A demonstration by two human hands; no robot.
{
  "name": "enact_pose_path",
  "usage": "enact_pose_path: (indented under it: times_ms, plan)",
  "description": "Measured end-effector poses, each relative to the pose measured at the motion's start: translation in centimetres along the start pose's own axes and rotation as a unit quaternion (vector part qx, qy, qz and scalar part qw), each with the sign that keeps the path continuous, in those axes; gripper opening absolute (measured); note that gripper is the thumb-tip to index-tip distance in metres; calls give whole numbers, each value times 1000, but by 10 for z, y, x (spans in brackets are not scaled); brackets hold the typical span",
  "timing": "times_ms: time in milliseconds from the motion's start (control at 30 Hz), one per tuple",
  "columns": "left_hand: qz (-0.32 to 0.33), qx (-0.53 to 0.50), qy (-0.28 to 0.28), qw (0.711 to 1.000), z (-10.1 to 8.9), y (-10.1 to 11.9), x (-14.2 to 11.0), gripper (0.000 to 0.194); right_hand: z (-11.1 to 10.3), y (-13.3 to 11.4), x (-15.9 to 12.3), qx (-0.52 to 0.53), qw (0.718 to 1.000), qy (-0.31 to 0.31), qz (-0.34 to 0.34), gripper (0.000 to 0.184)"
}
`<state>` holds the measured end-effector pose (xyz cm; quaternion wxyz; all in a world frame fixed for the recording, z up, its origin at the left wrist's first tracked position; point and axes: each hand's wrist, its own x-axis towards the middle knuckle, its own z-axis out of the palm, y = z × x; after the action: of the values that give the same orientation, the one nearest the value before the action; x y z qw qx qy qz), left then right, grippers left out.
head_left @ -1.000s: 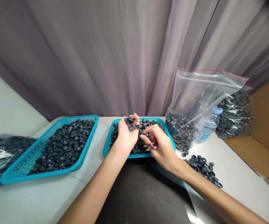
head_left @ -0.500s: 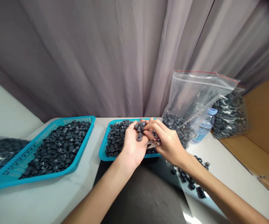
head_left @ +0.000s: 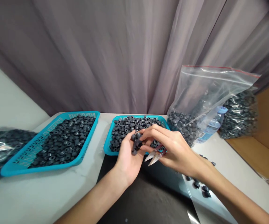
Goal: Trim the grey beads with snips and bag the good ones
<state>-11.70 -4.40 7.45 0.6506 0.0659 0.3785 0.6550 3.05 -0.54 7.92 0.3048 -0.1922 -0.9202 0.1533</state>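
Note:
My left hand (head_left: 127,163) is palm up with its fingers curled around several small black ring-shaped pieces (head_left: 136,143). My right hand (head_left: 171,144) leans over that palm, its thumb and index fingertips at the pieces. A pair of small snips (head_left: 155,155) is tucked in the right hand, blades apart and pointing down to the left; most of the handle is hidden by the fingers. Both hands are at the near edge of a blue plastic basket (head_left: 107,147) filled with the same black rings, and they cover part of it.
Left of it stands a larger blue basket (head_left: 43,171) of rings, beside a filled plastic bag (head_left: 4,149). To the right are an open zip bag (head_left: 204,87), a water bottle (head_left: 211,126), another full bag (head_left: 238,116) and a cardboard box (head_left: 268,124). Loose rings (head_left: 205,190) lie below my right forearm.
Both hands have come down and nearer to me, off the middle of the basket. My right hand has turned, so the snips' blades show more. The view has shifted slightly left.

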Motion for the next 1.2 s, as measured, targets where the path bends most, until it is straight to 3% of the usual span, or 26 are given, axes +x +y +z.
enact_pose_path:
  times_ms: [133, 300, 467, 633, 700, 800, 900, 1000, 1200]
  plan:
    - [-11, -2, -12, 1000, -9, -5, 2, 37, -5, -5, -1, -38, 998, -8, 42, 25]
    - [-18, 1, 0, 1000, -13, -10, 6, 22, -3, -2, 0, -76, 992, -50, 85, 24]
    - [-44, -5, -24, 999, -13, -12, 5, 23, -1, -2, 0, -17, 992, -28, 124, 8]
    - [-66, 22, -53, 996, -13, -10, 6, 29, -8, -4, 1, 51, 986, -12, 157, 9]
    - [-87, 54, -60, 993, -16, -10, 6, 32, -11, -4, 2, 76, 984, -11, 163, 9]
    - [-177, 103, -113, 972, -22, -14, 4, 39, -16, -3, 1, 92, 980, -9, 174, 11]
    - [-258, 133, -190, 938, -27, -20, 1, 37, -24, -1, -1, 101, 980, -35, 170, 13]
    - [-264, 142, -236, 924, -31, -25, 0, 35, -32, -1, -4, 118, 976, -79, 166, 10]
    - [-259, 37, -207, 943, -31, -28, 1, 41, -44, -2, -8, 113, 973, -125, 157, 12]
